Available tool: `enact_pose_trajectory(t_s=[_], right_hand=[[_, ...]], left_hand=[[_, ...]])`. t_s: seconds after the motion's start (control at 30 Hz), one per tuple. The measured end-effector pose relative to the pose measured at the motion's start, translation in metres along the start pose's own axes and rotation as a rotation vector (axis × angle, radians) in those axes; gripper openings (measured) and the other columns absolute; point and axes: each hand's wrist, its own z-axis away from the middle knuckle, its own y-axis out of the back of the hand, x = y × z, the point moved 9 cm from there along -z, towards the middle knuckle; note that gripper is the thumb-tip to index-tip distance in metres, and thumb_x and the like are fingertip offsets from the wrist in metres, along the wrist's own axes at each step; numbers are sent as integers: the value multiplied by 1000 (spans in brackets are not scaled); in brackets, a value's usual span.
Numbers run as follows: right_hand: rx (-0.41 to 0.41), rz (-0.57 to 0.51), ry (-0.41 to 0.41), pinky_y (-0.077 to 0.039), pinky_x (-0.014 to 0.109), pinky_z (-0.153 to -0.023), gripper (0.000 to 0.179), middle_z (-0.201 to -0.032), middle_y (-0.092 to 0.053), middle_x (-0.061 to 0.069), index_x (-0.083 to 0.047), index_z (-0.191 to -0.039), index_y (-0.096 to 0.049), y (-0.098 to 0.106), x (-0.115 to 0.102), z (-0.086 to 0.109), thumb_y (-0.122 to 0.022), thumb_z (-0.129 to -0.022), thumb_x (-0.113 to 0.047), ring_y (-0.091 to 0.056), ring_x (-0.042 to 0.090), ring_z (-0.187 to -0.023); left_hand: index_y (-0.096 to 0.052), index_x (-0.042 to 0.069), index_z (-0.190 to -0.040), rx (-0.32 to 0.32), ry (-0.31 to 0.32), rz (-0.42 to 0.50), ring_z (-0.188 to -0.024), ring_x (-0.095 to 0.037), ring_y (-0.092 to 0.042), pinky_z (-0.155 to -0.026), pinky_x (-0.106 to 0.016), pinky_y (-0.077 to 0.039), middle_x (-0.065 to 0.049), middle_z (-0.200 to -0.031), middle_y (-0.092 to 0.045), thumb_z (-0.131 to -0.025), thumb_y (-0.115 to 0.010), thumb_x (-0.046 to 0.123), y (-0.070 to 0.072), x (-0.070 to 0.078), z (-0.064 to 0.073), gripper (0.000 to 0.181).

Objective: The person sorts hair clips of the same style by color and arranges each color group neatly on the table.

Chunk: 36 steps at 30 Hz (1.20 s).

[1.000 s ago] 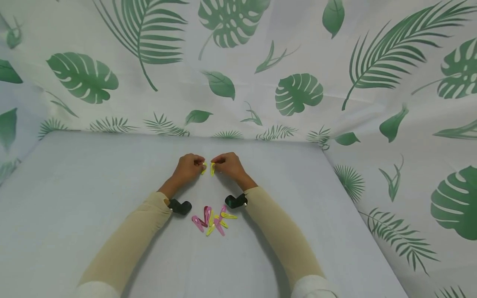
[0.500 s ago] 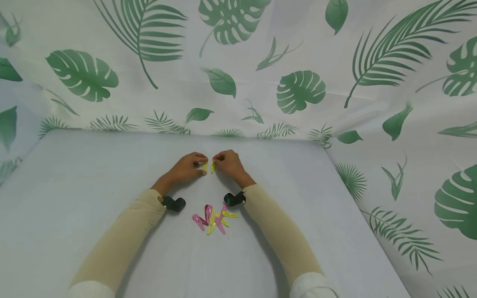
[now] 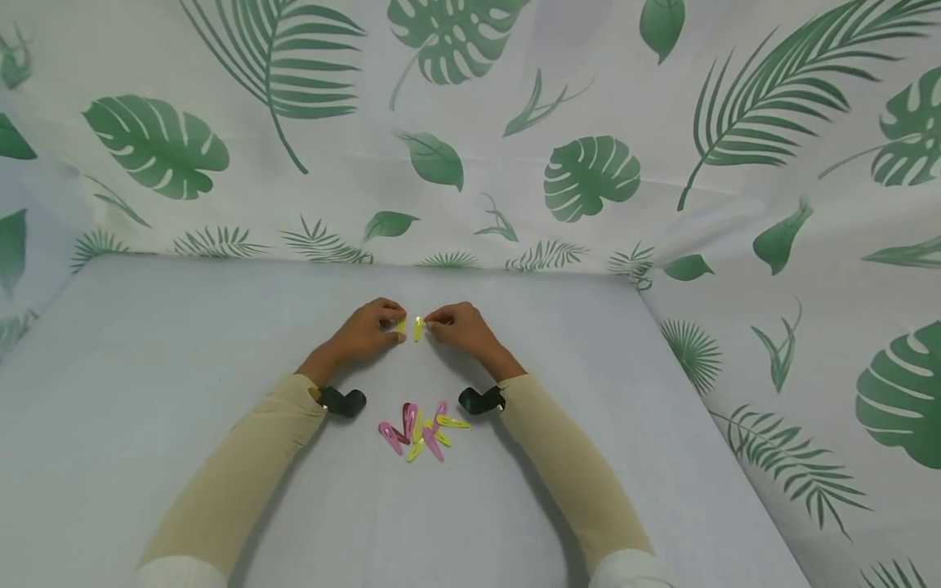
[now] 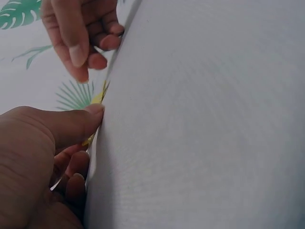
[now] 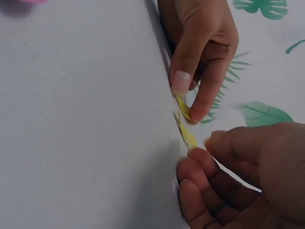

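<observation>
My left hand (image 3: pixel 363 331) holds a small yellow snap hair clip (image 5: pixel 183 108) between thumb and index finger, low at the table surface. Just to its right, a second yellow hair clip (image 3: pixel 418 329) lies lengthwise, roughly parallel to the first. The right hand (image 3: pixel 463 331) is beside this second clip, its fingertips right at the clip's edge. Seen from the left wrist, the right hand's fingers (image 4: pixel 77 56) are loosely bent with nothing between them. The palms of both hands are mostly hidden in the head view.
Nearer the person, between the forearms, lies a loose pile of pink, yellow and dark red hair clips (image 3: pixel 434 445). Black wrist cameras (image 3: pixel 343 402) hang close over the white table (image 3: pixel 184 367). A leaf-printed cloth (image 3: pixel 500 180) rises behind and at the sides.
The right hand has let go of its yellow clip and shifted slightly right. My left hand's thumb and fingers have spread to opposite ends of its clip, and the left forearm has moved slightly left.
</observation>
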Motion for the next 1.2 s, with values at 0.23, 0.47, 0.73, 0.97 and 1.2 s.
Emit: enact_pose_trajectory(t_s=[0.23, 0.47, 0.73, 0.97, 1.2], right_hand=[[-80, 15, 96, -48, 26, -67, 20, -98, -71, 5, -4, -108, -74, 3, 3, 21, -62, -92, -9, -61, 13, -77], [-189, -9, 146, -50, 26, -75, 20, -106, -70, 7, -2, -109, -73, -2, -1, 47, -61, -92, -4, -63, 12, -90], [-267, -26, 181, -49, 26, -81, 19, -106, -70, 3, -4, -110, -73, -3, -1, 76, -64, -93, -5, -63, 12, -95], [-294, -66, 226, -49, 28, -85, 17, -104, -71, 3, -3, -107, -73, -5, -3, 97, -65, -93, -5, -63, 13, -97], [-350, -95, 231, -50, 25, -83, 16, -103, -71, 0, -4, -107, -73, -12, -4, 108, -66, -92, -4, -63, 10, -96]], left_hand=[[-55, -10, -130, 5, -9, -5, -110, -35, -55, -95, -45, -43, -21, -131, -52, -89, -69, 7, 0, 4, 0, 46], [-57, -6, -131, -5, 20, -35, -112, -34, -52, -94, -45, -42, -20, -131, -52, -89, -71, 10, -6, 4, -1, 47], [-57, -6, -130, 0, 5, -56, -110, -33, -52, -92, -45, -43, -21, -132, -52, -89, -71, 11, -9, 5, -2, 46], [-57, -6, -131, -4, 20, -4, -116, -36, -51, -96, -48, -42, -21, -135, -50, -90, -69, 8, -8, 6, 1, 45], [-58, -7, -129, 21, 1, -25, -112, -35, -54, -94, -46, -44, -22, -132, -52, -89, -70, 7, -9, 5, 0, 44]])
